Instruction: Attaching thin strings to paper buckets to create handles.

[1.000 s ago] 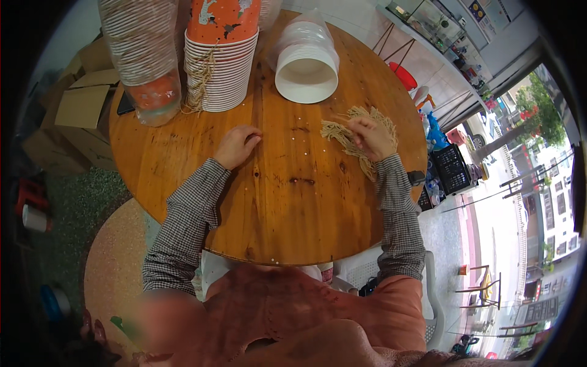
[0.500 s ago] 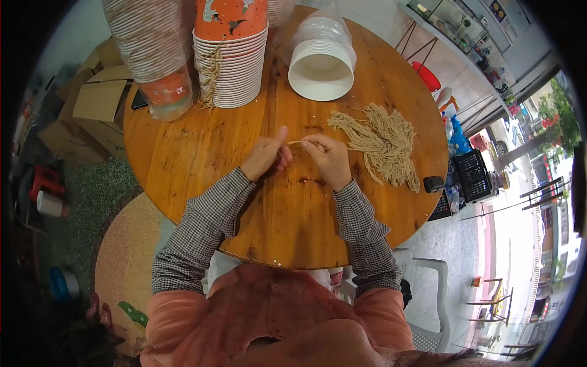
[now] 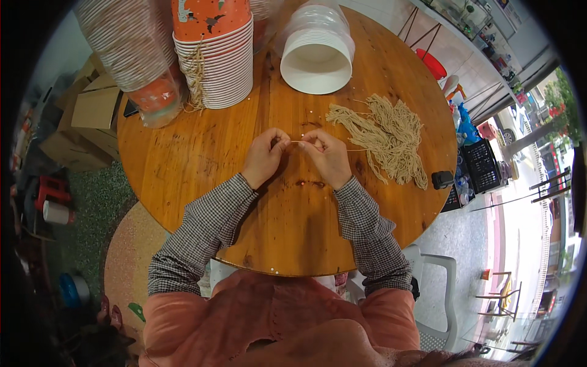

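Over the middle of the table, my left hand (image 3: 266,156) and my right hand (image 3: 327,158) face each other, both closed in a pinch. A thin tan string (image 3: 296,142) runs taut across the small gap between them. Its other end comes out past my right hand toward a loose heap of tan strings (image 3: 394,137) lying to the right. Part of the string is hidden inside my fingers. Beyond my hands, a stack of white-rimmed paper buckets (image 3: 223,73) stands with an orange patterned one on top and tan strings hanging down its side.
A round wooden table (image 3: 183,177) holds a sleeve of white buckets (image 3: 318,64) on its side and a plastic-wrapped bucket stack (image 3: 131,55) at far left. A small black object (image 3: 442,179) sits at the right edge. Cardboard boxes (image 3: 95,116) stand left, a black crate (image 3: 483,165) right.
My left fingers, earlier spread with the thumb raised, have closed on the string. The view has shifted slightly, and my hands stay near the same spot.
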`<state>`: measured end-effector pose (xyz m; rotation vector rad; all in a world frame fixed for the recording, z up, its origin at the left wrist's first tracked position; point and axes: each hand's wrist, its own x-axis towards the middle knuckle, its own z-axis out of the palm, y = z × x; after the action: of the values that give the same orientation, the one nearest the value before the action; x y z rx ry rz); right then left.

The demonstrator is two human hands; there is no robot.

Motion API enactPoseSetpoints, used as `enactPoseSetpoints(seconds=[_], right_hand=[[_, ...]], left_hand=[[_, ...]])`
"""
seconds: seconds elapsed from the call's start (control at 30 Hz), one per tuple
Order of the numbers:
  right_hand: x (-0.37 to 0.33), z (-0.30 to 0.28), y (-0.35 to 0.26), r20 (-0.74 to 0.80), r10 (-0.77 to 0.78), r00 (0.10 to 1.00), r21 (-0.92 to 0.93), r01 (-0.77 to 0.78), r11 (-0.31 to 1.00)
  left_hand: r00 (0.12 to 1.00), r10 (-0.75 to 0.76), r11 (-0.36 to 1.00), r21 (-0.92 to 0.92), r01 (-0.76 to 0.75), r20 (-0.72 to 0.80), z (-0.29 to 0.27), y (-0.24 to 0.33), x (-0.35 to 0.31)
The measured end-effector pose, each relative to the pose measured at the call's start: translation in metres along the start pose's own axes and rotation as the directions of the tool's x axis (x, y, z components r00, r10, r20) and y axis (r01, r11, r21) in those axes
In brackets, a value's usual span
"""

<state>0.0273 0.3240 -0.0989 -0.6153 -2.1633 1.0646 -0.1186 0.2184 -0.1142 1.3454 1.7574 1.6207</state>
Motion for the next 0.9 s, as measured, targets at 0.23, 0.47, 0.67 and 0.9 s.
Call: enactPoseSetpoints(seconds=[0.23, 0.47, 0.67, 0.9], right_hand=[[0.028, -0.003, 0.034, -0.095, -0.024, 0.995, -0.044, 0.02, 0.999], [0.081, -0.03, 0.089, -0.34, 0.136, 0.931, 0.457, 0.038, 0.889], [0.11, -0.04, 0.101, -0.332, 0.329, 0.884, 0.76, 0.044, 0.649], [0.118, -0.043, 0.107, -0.181, 0.292, 0.939, 0.632, -0.117, 0.766]], left_hand=[[0.9, 0.436, 0.823, 0.397, -0.406, 0.016, 0.013, -0.021, 0.051], [0.915, 0.27, 0.96, 0.157, -0.232, -0.299, 0.008, -0.049, 0.117], [0.888, 0.252, 0.968, 0.093, -0.235, -0.383, -0.001, -0.064, 0.158], [0.89, 0.202, 0.977, 0.143, -0.156, -0.409, 0.004, -0.056, 0.171]])
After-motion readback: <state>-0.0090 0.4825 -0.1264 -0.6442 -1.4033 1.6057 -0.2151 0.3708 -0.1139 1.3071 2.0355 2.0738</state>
